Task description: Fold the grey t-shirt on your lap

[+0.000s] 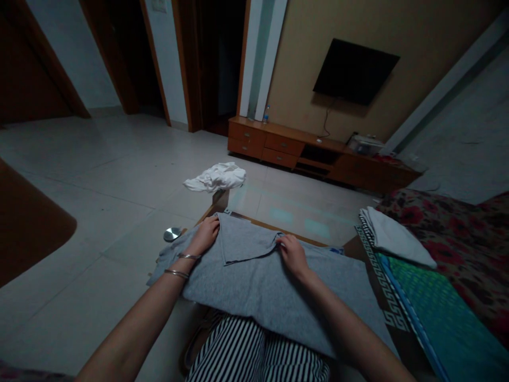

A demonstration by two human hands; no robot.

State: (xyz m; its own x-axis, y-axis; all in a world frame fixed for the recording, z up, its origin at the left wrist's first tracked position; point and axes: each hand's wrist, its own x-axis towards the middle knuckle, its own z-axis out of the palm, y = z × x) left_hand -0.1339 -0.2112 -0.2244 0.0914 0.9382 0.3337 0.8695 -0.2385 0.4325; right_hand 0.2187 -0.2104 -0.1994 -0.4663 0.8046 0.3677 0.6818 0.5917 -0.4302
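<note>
A grey T-shirt (254, 286) lies spread across the low table before me, with its sleeve folded over onto the body. My right hand (292, 253) pinches the sleeve's edge between thumb and fingers. Against the cloth at the sleeve's left side rests my left hand (204, 235), its fingers lying on the shirt near the fold. Whether those fingers grip any cloth is hard to make out. Two silver bangles circle the left wrist.
A white crumpled cloth (217, 177) sits at the table's far left corner, near a round shiny lid (172, 234). Folded white cloth (397, 236) and a green-blue textile (449, 313) lie right, beside a floral sofa (457, 228). A TV cabinet (282, 143) stands beyond.
</note>
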